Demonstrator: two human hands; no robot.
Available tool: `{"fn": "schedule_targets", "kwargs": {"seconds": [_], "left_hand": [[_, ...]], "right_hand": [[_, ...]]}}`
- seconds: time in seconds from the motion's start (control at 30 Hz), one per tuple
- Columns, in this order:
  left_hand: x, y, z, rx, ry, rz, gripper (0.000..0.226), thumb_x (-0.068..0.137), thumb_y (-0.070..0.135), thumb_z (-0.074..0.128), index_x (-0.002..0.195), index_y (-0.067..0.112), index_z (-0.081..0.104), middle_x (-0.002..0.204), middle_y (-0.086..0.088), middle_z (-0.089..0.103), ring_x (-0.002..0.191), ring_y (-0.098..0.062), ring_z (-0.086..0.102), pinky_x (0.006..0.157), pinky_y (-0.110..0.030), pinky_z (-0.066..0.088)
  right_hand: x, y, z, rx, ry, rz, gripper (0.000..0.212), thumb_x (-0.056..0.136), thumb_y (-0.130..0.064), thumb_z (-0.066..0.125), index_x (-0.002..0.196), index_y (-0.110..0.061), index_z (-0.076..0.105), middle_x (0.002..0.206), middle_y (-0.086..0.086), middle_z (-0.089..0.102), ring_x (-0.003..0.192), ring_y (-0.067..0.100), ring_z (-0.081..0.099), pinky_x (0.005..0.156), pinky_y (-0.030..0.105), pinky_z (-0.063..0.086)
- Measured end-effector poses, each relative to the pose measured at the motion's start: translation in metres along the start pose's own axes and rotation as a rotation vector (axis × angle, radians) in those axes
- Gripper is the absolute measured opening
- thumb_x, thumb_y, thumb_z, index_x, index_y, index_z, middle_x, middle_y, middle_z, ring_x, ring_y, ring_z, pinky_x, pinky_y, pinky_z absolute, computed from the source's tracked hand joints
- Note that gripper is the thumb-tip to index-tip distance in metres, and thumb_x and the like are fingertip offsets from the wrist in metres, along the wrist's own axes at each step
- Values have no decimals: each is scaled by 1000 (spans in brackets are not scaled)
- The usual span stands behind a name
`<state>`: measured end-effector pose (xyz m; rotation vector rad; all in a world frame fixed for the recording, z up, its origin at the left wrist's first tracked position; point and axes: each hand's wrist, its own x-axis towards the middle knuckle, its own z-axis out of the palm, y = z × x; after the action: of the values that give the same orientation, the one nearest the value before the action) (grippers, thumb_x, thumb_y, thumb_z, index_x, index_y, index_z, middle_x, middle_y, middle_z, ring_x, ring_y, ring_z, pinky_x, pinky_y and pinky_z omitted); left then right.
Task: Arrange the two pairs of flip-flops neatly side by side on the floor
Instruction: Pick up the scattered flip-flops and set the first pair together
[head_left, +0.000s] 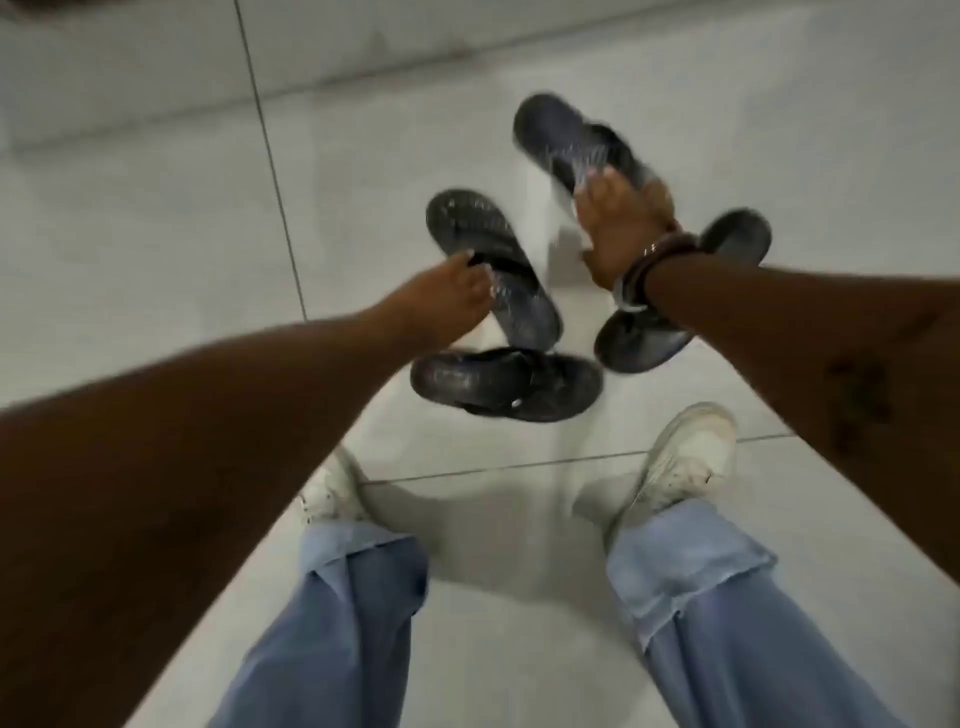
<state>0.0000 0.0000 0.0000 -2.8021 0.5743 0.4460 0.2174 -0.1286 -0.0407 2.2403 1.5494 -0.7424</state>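
Observation:
Several black flip-flops are spread over the pale tiled floor. My left hand grips the strap of one flip-flop, which points up and to the left. My right hand, with bracelets at the wrist, holds another flip-flop that looks lifted and blurred. A third flip-flop lies crosswise just below my left hand. The fourth flip-flop lies under my right wrist, and its far end shows past the forearm.
My two white sneakers and blue jeans legs stand close below the flip-flops. A low wall or step runs along the top left. Dark grout lines cross the floor.

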Motion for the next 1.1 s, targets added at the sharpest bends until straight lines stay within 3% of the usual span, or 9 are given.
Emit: {"fn": "schedule_targets", "kwargs": {"seconds": [0.07, 0.13, 0.27, 0.4, 0.57, 0.7, 0.77, 0.9, 1.1], "left_hand": [[18, -11, 35, 126, -77, 82, 46, 95, 7, 30, 129, 12, 61, 131, -9, 64, 128, -26, 54, 113, -44, 36], [31, -13, 64, 105, -229, 99, 41, 100, 3, 30, 136, 5, 49, 138, -15, 56, 133, -34, 45, 118, -50, 22], [49, -16, 68, 110, -301, 88, 22, 91, 6, 56, 105, 17, 71, 102, -5, 73, 103, -29, 64, 108, -47, 36], [49, -24, 66, 118, -364, -13, 17, 90, 14, 62, 102, 21, 71, 102, -5, 74, 100, -28, 66, 101, -42, 41], [18, -50, 60, -204, -430, -404, 13, 90, 19, 60, 94, 23, 71, 86, 1, 72, 85, -21, 64, 93, -34, 39], [-27, -78, 74, -519, -318, -1027, 28, 94, 11, 57, 121, 8, 62, 113, -14, 69, 110, -32, 59, 107, -37, 36], [-56, -92, 86, -606, -333, -1247, 27, 95, 10, 53, 120, 4, 61, 112, -17, 68, 112, -35, 56, 106, -37, 36], [-116, -110, 112, -708, -368, -1434, 18, 93, 12, 54, 107, 8, 65, 100, -13, 68, 101, -34, 56, 93, -36, 42], [-172, -119, 146, -940, -269, -1586, 18, 91, 17, 58, 102, 6, 66, 99, -14, 66, 96, -34, 61, 84, -39, 50]], "right_hand": [[23, 6, 15, 6, -25, 79, 73, 94, -27, 46, 151, -8, 6, 161, 10, 1, 148, 26, -2, 118, 55, 4], [40, 9, 29, 2, -21, 123, 68, 93, -17, 43, 151, -7, 8, 161, 10, 5, 148, 26, 0, 118, 56, 3], [47, 10, 34, -37, 166, 120, 60, 83, -3, 51, 141, -3, 33, 139, 22, 42, 131, 36, 38, 112, 55, 21], [55, 13, 15, -90, 146, 163, 32, 78, 0, 52, 109, -6, 58, 106, 18, 63, 106, 36, 55, 102, 48, 33], [66, -7, -23, 123, 65, 219, 18, 86, -11, 56, 102, -7, 64, 104, 18, 66, 103, 35, 60, 92, 43, 43], [78, -65, -42, 171, 84, 235, 37, 86, -11, 53, 123, -7, 56, 112, 19, 64, 113, 37, 55, 103, 45, 35], [85, -105, -51, 233, 73, 191, 29, 86, -13, 54, 114, -10, 60, 113, 17, 64, 110, 35, 57, 95, 42, 42], [108, -193, -68, 316, 41, 68, 23, 88, -16, 54, 109, -12, 62, 111, 14, 66, 104, 32, 61, 83, 35, 46], [143, -313, -80, 372, -22, -36, 28, 92, -14, 51, 117, -8, 60, 120, 17, 63, 111, 33, 59, 87, 36, 46]]}}
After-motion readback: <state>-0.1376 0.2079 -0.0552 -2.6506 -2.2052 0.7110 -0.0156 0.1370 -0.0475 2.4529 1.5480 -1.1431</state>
